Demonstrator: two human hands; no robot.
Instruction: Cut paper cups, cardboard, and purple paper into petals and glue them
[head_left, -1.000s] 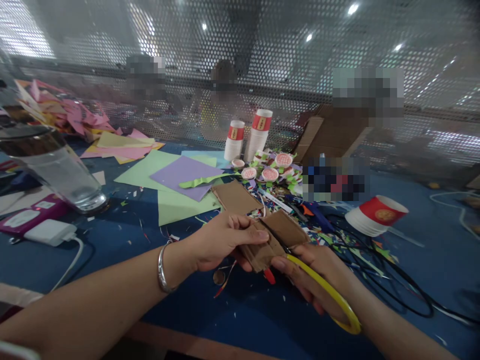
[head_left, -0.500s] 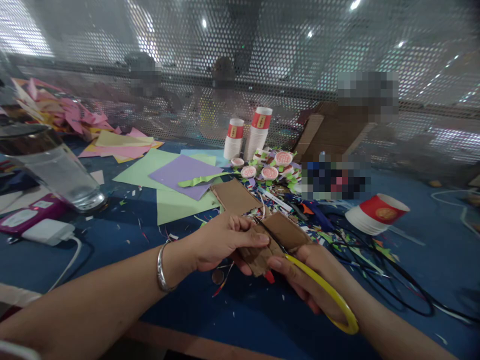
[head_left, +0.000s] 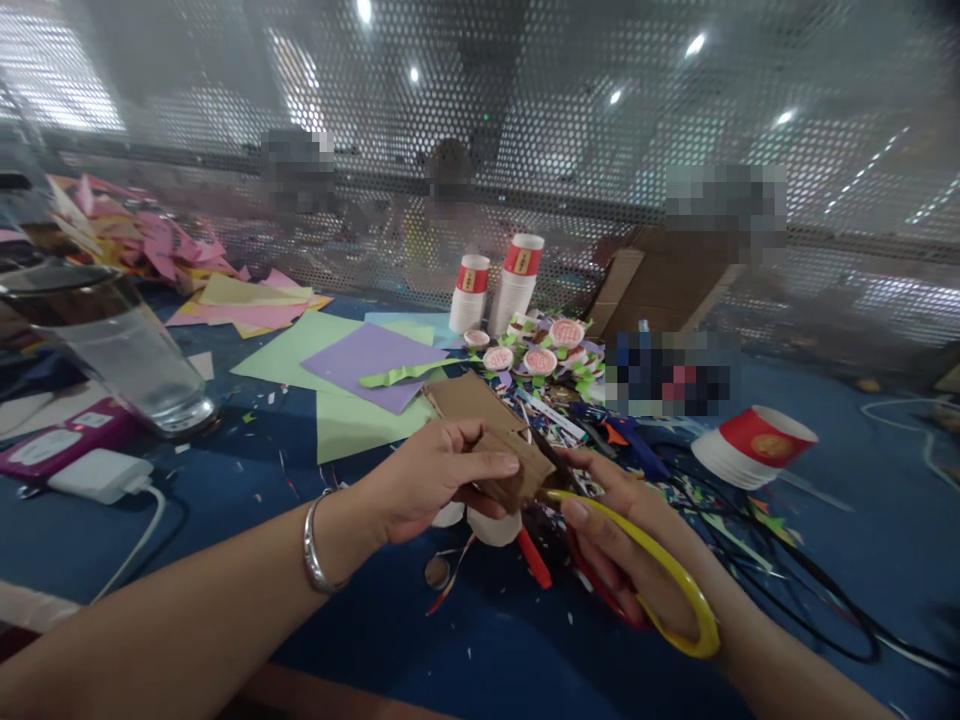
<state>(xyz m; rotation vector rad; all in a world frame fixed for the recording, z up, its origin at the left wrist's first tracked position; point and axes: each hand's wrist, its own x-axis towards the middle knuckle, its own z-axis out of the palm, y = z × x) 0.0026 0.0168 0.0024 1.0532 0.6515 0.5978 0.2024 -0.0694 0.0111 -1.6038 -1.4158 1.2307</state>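
Observation:
Between the thumb and fingers of my left hand (head_left: 427, 470) is a small piece of brown cardboard (head_left: 514, 475). My right hand (head_left: 630, 530) grips scissors (head_left: 660, 560) with one yellow and one red handle loop. Their dark blades lie at the cardboard's right edge, partly hidden by it. Behind my hands a larger cardboard piece (head_left: 472, 400) rests on the table. Below the held piece, white round shapes (head_left: 495, 525) and a red stick-like object (head_left: 534, 558) show in part.
Coloured paper sheets (head_left: 360, 365) lie left of centre, near stacked paper cups (head_left: 517, 285). Paper scraps and black cables (head_left: 810, 600) spread to the right, by a tipped cup stack (head_left: 757, 445). A glass of water (head_left: 135, 350) and a purple device (head_left: 75, 435) stand left. Behind is perforated metal (head_left: 525, 120).
The held cardboard has turned and shifted slightly left. My right hand has opened the scissors wider, showing the red loop. A second cardboard piece near the blades is out of sight. The view tilted slightly up.

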